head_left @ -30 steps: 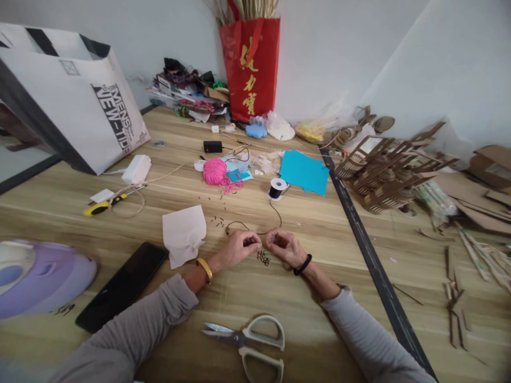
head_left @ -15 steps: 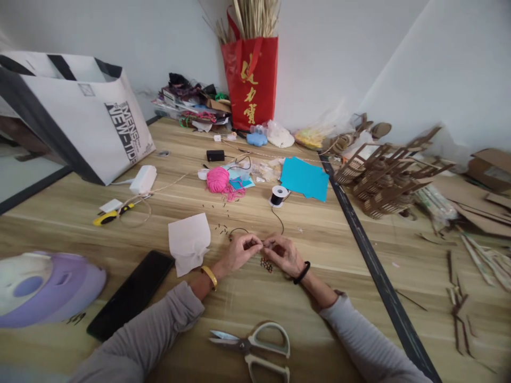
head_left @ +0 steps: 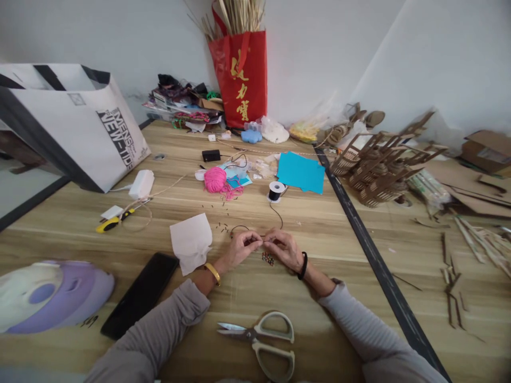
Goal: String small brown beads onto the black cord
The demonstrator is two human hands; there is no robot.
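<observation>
My left hand (head_left: pixel 240 248) and my right hand (head_left: pixel 283 248) meet fingertip to fingertip over the wooden table (head_left: pixel 279 298), both pinching a thin black cord (head_left: pixel 277 213). The cord runs up to a small black spool (head_left: pixel 275 191). A little cluster of dark beads (head_left: pixel 267 259) hangs or lies just below my fingers. Whether a bead sits between the fingertips is too small to tell. Tiny dark bits (head_left: pixel 219 226) are scattered on the table beyond my left hand.
Scissors (head_left: pixel 261 342) lie near the front edge. A white tissue (head_left: pixel 191 242), a black phone (head_left: pixel 139 294) and a purple-white object (head_left: pixel 51 295) sit left. Pink yarn (head_left: pixel 215 178), blue paper (head_left: pixel 300 172), a red bag (head_left: pixel 239 77), a white bag (head_left: pixel 75 125) and wooden models (head_left: pixel 379 165) stand behind.
My hands have closed together until the fingertips touch on the cord. The view has shifted slightly; the objects on the table have stayed put.
</observation>
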